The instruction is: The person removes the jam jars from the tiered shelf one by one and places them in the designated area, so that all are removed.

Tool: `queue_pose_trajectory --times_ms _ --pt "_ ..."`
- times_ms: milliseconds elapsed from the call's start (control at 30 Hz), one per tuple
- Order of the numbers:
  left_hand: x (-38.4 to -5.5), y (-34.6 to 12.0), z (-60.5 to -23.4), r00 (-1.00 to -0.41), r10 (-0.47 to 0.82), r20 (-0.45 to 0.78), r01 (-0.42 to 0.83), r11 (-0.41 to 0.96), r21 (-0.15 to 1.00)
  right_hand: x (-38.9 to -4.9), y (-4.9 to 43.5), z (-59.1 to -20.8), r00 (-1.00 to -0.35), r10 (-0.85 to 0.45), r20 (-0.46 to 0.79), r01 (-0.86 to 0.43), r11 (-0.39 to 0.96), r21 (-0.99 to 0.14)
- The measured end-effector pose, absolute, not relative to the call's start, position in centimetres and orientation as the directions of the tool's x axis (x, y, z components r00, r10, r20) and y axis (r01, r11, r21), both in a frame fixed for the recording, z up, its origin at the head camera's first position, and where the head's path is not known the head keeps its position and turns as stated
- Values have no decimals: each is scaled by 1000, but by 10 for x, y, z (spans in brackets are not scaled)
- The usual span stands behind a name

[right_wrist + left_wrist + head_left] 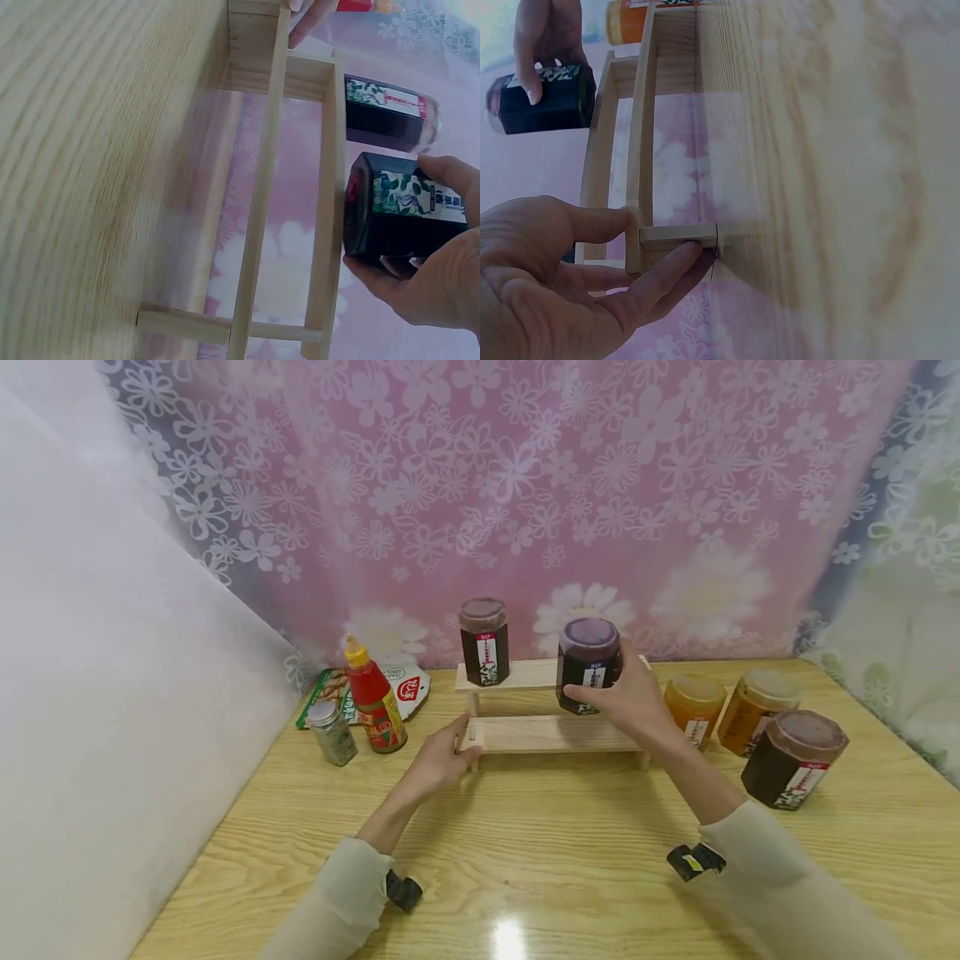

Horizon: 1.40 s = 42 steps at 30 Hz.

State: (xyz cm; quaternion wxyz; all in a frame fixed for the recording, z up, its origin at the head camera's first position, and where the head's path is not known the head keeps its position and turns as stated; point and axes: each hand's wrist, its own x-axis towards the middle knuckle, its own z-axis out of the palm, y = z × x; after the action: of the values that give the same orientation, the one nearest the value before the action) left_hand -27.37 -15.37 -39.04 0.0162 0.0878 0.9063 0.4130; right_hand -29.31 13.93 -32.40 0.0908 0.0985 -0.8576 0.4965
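Observation:
A two-tier wooden rack (555,735) stands on the table against the curtain. My left hand (441,758) grips the left end of its lower shelf, thumb on one side and fingers on the other, as the left wrist view shows. In my right hand (636,695) is a dark hexagonal jar (588,645) with a purple lid, held by its side. This jar is by the right half of the upper shelf (334,202); whether its base touches the wood I cannot tell. Another dark jar (483,643) with a red-and-white label sits on the upper shelf's left part.
Right of the rack stand two amber jars (694,706) and a dark jar (793,760). To the left are a red sauce bottle (375,702) with a yellow cap, a small spice jar (332,733) and a flat green-and-white packet (408,687). A flowered curtain (525,510) hangs behind.

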Motion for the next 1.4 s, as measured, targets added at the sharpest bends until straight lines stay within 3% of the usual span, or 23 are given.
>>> queue_pose_trajectory --times_ms 800,1400 --pt "-274 -154 -392 -983 178 38 147 650 746 -239 213 -333 -984 -65 166 -176 521 -835" --pt "-274 -154 -392 -984 174 31 139 651 746 -221 271 -361 -990 -37 135 -132 567 -813"
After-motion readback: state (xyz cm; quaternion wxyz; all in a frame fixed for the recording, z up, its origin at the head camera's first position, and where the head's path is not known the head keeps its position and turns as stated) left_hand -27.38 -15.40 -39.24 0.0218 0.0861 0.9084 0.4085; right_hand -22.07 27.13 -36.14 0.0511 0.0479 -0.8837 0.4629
